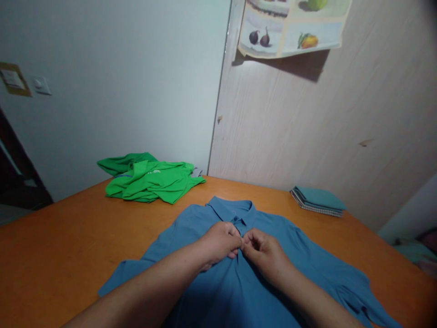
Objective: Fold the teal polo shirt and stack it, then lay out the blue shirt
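Note:
A blue collared shirt (293,246) lies spread on the orange table, its collar toward the wall and its sleeves out to both sides. Both hands meet at the front opening, just below the collar. My left hand (221,241) is closed, pinching the fabric at the placket. Against it, my right hand (262,248) pinches the other side of the placket between thumb and forefinger. A dark button shows near the collar above the fingers. Whatever small part lies right between the fingertips is hidden.
A crumpled green garment (153,180) lies at the back left of the table (61,241). At the back right sits a folded stack of cloth (319,200), teal on top and checked below. A wall with a fruit poster (293,27) stands behind.

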`<state>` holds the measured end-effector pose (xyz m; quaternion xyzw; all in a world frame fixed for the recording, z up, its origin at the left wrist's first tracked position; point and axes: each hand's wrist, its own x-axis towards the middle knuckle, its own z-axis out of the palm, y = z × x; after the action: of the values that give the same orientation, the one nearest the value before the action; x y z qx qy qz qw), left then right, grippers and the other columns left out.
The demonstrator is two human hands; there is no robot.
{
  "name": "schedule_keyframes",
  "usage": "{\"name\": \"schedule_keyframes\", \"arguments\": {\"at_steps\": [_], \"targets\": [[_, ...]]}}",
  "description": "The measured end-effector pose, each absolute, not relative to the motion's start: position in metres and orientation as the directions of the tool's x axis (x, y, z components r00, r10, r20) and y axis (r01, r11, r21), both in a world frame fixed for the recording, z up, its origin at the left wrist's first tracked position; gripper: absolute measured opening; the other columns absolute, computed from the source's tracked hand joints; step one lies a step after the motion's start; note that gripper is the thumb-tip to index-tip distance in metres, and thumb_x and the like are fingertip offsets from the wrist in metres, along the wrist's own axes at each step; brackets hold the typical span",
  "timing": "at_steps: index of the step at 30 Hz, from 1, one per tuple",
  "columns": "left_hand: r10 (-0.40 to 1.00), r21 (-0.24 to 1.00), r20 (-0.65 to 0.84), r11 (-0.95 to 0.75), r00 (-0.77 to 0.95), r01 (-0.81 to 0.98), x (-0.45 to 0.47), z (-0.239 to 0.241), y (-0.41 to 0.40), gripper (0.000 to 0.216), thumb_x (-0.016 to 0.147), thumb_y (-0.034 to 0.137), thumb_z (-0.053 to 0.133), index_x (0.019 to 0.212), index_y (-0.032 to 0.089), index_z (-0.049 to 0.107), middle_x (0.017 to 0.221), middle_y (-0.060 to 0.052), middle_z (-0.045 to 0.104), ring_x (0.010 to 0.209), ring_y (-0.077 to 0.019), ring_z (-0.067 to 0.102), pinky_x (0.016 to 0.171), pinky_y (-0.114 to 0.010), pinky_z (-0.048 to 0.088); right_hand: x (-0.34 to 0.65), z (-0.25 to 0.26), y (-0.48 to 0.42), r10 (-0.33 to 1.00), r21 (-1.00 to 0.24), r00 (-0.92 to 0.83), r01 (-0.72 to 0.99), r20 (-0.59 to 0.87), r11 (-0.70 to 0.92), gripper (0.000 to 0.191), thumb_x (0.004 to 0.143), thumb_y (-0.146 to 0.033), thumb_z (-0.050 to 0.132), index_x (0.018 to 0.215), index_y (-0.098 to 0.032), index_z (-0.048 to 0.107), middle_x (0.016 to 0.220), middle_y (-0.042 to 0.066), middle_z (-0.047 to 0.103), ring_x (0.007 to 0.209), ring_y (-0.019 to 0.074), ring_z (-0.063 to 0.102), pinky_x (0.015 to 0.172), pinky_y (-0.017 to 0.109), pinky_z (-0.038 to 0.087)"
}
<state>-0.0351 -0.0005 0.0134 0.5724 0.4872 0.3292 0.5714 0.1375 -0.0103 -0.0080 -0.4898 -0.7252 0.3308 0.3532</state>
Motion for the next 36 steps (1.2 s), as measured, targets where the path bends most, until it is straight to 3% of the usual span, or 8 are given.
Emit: {"name": "schedule_keyframes", "arguments": {"at_steps": [16, 28, 32, 36], "targets": [[0.937, 0.964, -0.210, 0.152, 0.278, 0.218, -0.032, 0.015, -0.003, 0.007, 0.071, 0.011, 0.055, 0.074, 0.016, 0.057, 0.057, 0.003, 0.059, 0.052, -0.0102, 0.054, 0.052, -0.021, 0.043, 0.138, -0.012, -0.010, 0.942, -0.884, -0.311, 0.395, 0.129, 0.252, 0.010, 0.081, -0.029, 0.062, 0.082, -0.019, 0.058, 0.066, -0.004, 0.056, 0.060, 0.0122, 0.049, 0.056, 0.025, 0.035], [0.939, 0.959, -0.194, 0.121, 0.285, 0.255, -0.033, 0.010, -0.002, 0.011, 0.074, 0.012, 0.049, 0.081, 0.017, 0.056, 0.063, 0.003, 0.059, 0.055, -0.0118, 0.056, 0.053, -0.022, 0.043, 0.138, -0.008, -0.010, 0.943, -0.832, -0.308, 0.485, 0.126, 0.269, 0.006, 0.080, -0.024, 0.056, 0.076, -0.020, 0.058, 0.064, -0.003, 0.056, 0.060, 0.0125, 0.048, 0.055, 0.025, 0.035], [0.959, 0.916, -0.071, -0.046, 0.274, 0.399, -0.038, 0.005, 0.003, 0.015, 0.075, 0.012, 0.047, 0.081, 0.018, 0.059, 0.066, 0.002, 0.059, 0.060, -0.0133, 0.056, 0.054, -0.022, 0.038, 0.143, -0.009, -0.007, 0.948, -0.816, -0.281, 0.508, 0.146, 0.276, 0.007, 0.080, -0.022, 0.054, 0.077, -0.020, 0.059, 0.064, -0.003, 0.056, 0.060, 0.0122, 0.048, 0.056, 0.025, 0.036], [0.948, 0.712, 0.080, -0.270, 0.308, 0.648, -0.045, 0.006, 0.006, 0.018, 0.072, 0.010, 0.048, 0.077, 0.020, 0.063, 0.073, 0.001, 0.064, 0.071, -0.0155, 0.058, 0.059, -0.024, 0.035, 0.147, -0.009, -0.004, 0.953, -0.808, -0.257, 0.520, 0.161, 0.277, 0.007, 0.080, -0.022, 0.054, 0.076, -0.020, 0.060, 0.064, -0.003, 0.056, 0.060, 0.0117, 0.048, 0.056, 0.025, 0.036]]}}
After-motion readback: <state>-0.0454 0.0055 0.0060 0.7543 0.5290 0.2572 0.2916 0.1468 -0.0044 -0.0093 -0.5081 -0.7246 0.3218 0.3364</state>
